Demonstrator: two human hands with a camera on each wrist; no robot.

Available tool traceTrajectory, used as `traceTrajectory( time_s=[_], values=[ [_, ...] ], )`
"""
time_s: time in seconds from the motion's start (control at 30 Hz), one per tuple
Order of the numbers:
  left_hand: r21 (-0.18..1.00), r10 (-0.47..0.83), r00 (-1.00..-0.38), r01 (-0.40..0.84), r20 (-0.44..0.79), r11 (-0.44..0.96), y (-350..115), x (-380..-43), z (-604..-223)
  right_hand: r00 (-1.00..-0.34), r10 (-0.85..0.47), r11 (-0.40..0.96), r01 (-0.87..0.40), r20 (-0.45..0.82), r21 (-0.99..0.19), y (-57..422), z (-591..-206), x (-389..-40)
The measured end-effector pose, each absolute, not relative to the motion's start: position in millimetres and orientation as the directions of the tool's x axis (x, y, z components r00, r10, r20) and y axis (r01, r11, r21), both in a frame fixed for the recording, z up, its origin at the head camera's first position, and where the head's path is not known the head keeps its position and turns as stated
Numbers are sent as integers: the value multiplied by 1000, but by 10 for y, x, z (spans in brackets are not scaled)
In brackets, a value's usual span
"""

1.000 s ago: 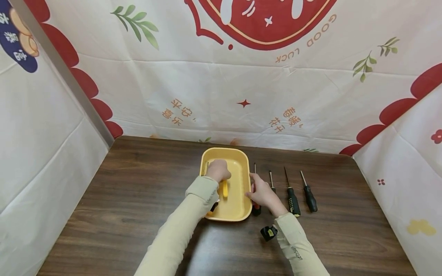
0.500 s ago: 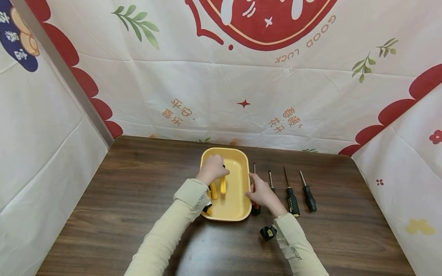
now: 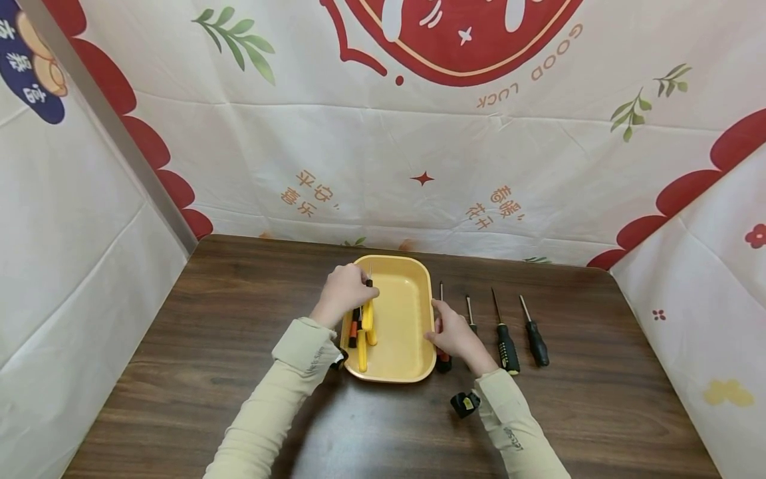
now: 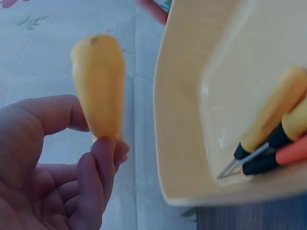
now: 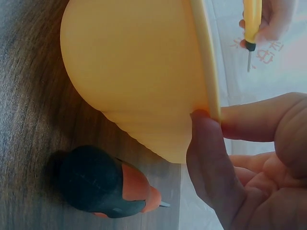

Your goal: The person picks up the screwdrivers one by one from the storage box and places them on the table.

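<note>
While the left hand (image 3: 344, 293) grips a yellow screwdriver (image 3: 368, 315), the right hand (image 3: 453, 329) pinches a tray (image 3: 403, 326)

Farthest left, a pale sleeve (image 3: 287, 386) slants inward from the near edge, its cuff folded back. The left hand bends over the tray's left wall, thumb pointing toward the tray's middle, thumb and fingertips closed on the raised yellow handle (the left wrist view shows the pinch plainly). In the head view that tool's shaft points away from the person.

Inside the tray, along its left wall, lie two more yellow-handled screwdrivers (image 4: 276, 115) and an orange-and-black screwdriver (image 4: 292, 155), close together.

At the right wall, the right hand reaches in from the lower right, thumb and finger narrowed on the rim, the other fingers loosely bent. A red-and-black screwdriver (image 5: 100, 182) lies on the table (image 3: 598, 399) just beside the tray, partly under that hand. Further right come a screwdriver (image 3: 469, 309) half hidden by the hand, a black-and-yellow screwdriver (image 3: 508, 352) and a black screwdriver (image 3: 537, 344).
</note>
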State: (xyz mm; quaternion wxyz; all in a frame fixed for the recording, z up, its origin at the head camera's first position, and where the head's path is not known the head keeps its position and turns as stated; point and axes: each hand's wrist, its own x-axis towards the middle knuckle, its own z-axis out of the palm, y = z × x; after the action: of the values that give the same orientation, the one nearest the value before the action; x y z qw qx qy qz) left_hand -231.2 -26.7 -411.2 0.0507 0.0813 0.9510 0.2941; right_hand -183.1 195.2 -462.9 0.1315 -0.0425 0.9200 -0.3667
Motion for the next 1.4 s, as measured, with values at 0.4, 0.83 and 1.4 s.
traceTrajectory(
  time_s=[0.4,0.83,1.4],
  values=[
    [580,44,-999,21,-25,814,-699,-2256,-4263,-963,-161,733,31,-218,-679,1952,-4623,-1834],
    [584,-1,-999,-27,-45,811,-912,-2246,-4503,-965,-172,729,10,-198,-685,1954,-4628,-1821],
    [594,-2,-998,-36,-58,803,-909,-2304,-4886,-965,-168,732,13,-199,-681,1940,-4623,-1819]
  ],
)
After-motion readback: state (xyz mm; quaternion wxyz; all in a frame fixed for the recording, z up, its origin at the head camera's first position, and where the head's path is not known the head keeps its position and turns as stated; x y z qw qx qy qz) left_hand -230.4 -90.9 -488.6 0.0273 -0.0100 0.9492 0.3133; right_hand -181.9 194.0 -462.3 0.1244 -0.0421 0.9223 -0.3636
